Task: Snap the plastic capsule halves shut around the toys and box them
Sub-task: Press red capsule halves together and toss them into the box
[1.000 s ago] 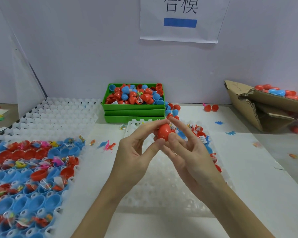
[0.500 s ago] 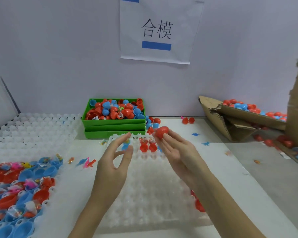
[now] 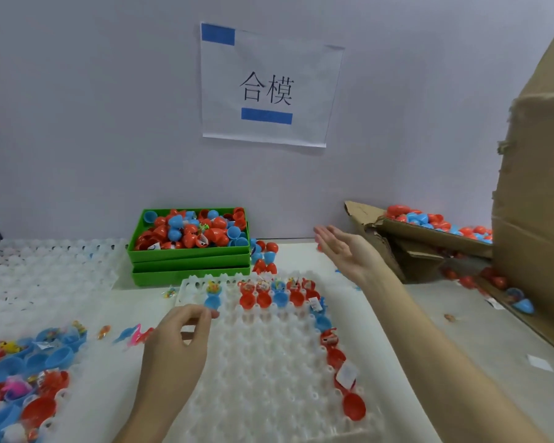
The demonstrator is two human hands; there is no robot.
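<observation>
On the white table [image 3: 381, 314], your right hand [image 3: 346, 251] spreads flat near the cardboard box [image 3: 429, 238]; your left hand [image 3: 179, 340] hovers loosely curled, gripping nothing, over the tray [image 3: 263, 372].

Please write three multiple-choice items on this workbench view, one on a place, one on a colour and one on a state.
1. Where does the stack of green trays stand?
A. against the back wall, behind the white grid tray
B. inside the cardboard box
C. on the left grid tray

2. What colours are the capsule halves in the top green tray?
A. yellow and green
B. red and blue
C. white only

3. How is the right hand?
A. gripping a red capsule
B. flat on the grid tray
C. open and empty, stretched toward the cardboard box

Answers: 1 A, the trays sit at the wall beyond the white grid tray. 2 B, only red and blue pieces show. 3 C, its fingers are straight, holding nothing.
</observation>
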